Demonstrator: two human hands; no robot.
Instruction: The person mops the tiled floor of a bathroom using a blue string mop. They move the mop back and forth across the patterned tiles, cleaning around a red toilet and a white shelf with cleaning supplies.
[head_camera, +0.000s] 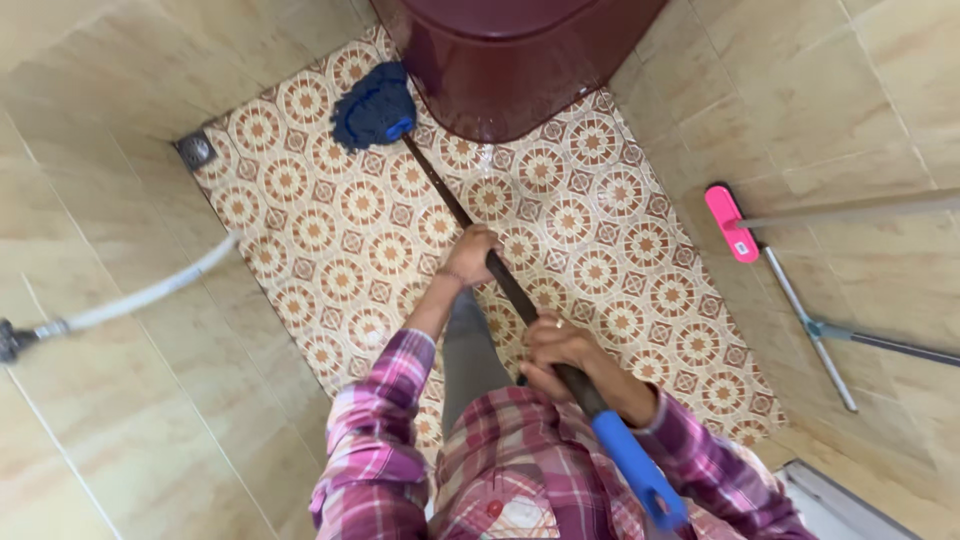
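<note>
Patterned floor tiles (330, 240) between beige walls, my left hand (470, 255) wrapped around the dark mop handle (520, 300) further down, my right hand (560, 350) closed on it higher, blue mop head (373, 105) on the floor touching the maroon toilet base (510, 70), floor drain (196, 149) in the far left corner, pink squeegee (732, 222) against the right wall.

Lighting even and soft, moderately bright; shadows faint. Slight sheen on wet floor (560, 190). Focus sharp centrally; wide-angle bending at edges.

Mop head (373, 105): your blue string bundle, pressed on the patterned floor (330, 240) near its far edge.
Handle (520, 300): dark, slanting toward you.
</note>
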